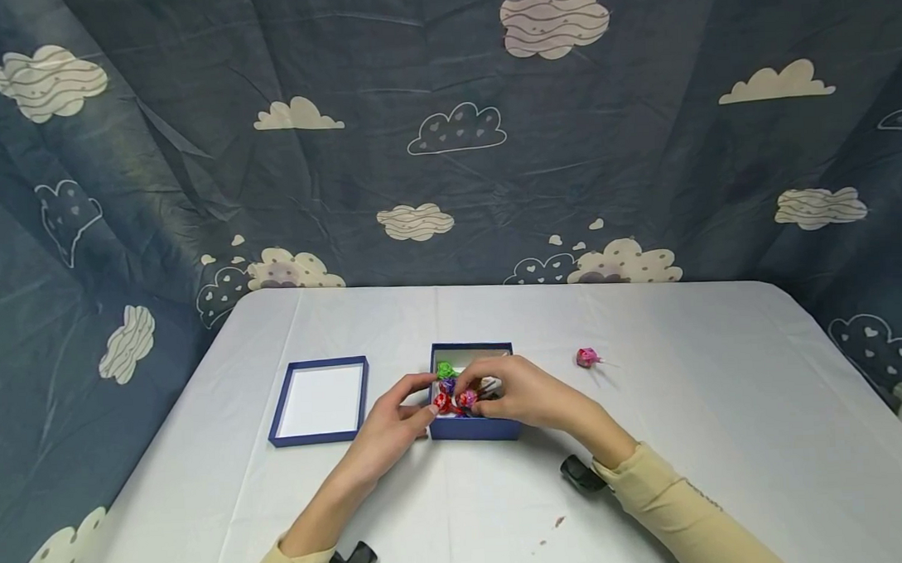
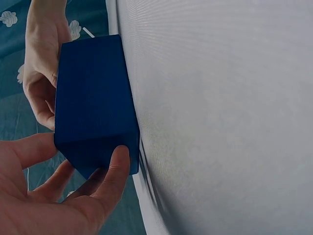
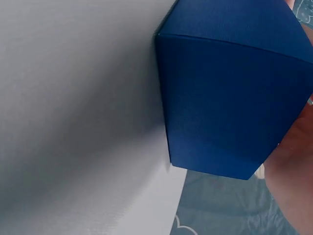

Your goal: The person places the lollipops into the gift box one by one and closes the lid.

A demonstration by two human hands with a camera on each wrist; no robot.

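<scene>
A blue box (image 1: 474, 430), its top uncovered, holds several wrapped lollipops: a green one (image 1: 445, 370), a purple one (image 1: 448, 385) and red ones (image 1: 442, 402). My left hand (image 1: 389, 424) grips the box's left side, thumb at the rim and fingers on the outer wall, as the left wrist view also shows. Reaching in from the right, my right hand (image 1: 518, 388) pinches a pink lollipop (image 1: 467, 398) between thumb and forefinger. The box wall hides these fingertips in the right wrist view, where only the box's outside (image 3: 230, 103) shows.
Left of the box lies its blue-edged lid (image 1: 321, 439), white inside facing up. One pink lollipop (image 1: 587, 358) lies on the white tablecloth (image 1: 693, 372) to the right. Small brownish specks (image 1: 560, 522) mark the cloth near the front. A dark cloud-patterned curtain (image 1: 373, 185) hangs behind the table.
</scene>
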